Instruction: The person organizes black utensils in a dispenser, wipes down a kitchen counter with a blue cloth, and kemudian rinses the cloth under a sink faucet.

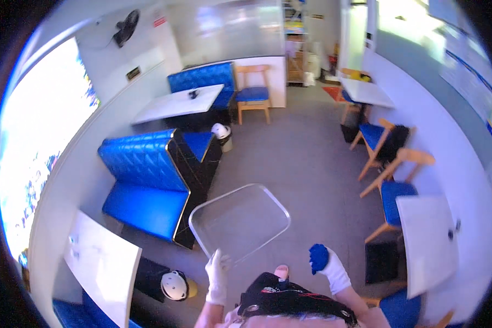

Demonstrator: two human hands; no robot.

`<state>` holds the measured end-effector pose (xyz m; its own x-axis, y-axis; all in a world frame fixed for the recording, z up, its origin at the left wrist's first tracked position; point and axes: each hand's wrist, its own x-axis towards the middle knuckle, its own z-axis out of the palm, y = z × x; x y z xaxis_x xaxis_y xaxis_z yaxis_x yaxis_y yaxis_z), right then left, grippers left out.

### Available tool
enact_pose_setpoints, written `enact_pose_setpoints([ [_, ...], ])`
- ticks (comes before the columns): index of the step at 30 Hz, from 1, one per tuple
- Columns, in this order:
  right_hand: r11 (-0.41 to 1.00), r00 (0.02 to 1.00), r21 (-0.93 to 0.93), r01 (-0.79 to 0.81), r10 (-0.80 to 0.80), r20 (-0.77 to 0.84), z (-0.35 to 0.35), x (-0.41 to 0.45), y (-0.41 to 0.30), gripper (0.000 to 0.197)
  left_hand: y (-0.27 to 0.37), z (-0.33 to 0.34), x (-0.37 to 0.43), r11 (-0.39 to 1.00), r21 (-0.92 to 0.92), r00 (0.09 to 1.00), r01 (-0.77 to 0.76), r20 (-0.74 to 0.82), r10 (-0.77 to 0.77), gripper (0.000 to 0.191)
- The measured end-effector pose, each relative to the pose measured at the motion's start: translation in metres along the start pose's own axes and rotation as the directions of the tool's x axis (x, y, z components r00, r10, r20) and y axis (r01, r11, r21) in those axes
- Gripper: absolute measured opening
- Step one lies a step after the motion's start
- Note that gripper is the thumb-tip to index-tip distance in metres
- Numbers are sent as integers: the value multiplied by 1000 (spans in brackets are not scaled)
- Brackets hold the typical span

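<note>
My left hand (217, 276), in a white glove, grips the near corner of a clear rectangular tray or lid (240, 223) with rounded corners and a pale, shiny rim. It is held out over the grey floor, which shows through it. My right hand (332, 266), also in a white glove, is closed around a crumpled blue piece (319, 258) that looks like cloth. That hand is off to the right, apart from the clear tray. Between my hands is the dark apron (291, 299) on my front.
A blue padded bench (147, 201) stands just left of the tray. White tables (102, 262) (428, 242) flank me on both sides. Wooden chairs with blue seats (395, 199) line the right wall. A white-domed bin (174, 285) is low at left. The grey floor (291, 156) runs between the seats.
</note>
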<state>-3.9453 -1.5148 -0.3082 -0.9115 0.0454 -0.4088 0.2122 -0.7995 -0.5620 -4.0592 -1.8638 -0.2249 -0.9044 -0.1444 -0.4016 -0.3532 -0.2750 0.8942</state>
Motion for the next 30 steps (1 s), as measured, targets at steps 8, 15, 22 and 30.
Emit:
enact_pose_setpoints([
  [8, 915, 906, -291, 280, -352, -236, -140, 110, -170, 20, 54, 282, 173, 987, 5, 924, 160, 352, -152, 53],
  [15, 943, 856, 200, 264, -134, -499, -203, 277, -311, 24, 70, 451, 325, 900, -188, 841, 393, 470, -269, 52],
  [22, 976, 954, -184, 119, -164, -253, -59, 543, -466, 18, 137, 537, 459, 958, -216, 959, 189, 251, -132, 44],
  [30, 982, 996, 186, -26, 9, 88, -30, 765, -596, 33, 163, 678, 677, 989, -142, 996, 37, 81, -26, 60],
])
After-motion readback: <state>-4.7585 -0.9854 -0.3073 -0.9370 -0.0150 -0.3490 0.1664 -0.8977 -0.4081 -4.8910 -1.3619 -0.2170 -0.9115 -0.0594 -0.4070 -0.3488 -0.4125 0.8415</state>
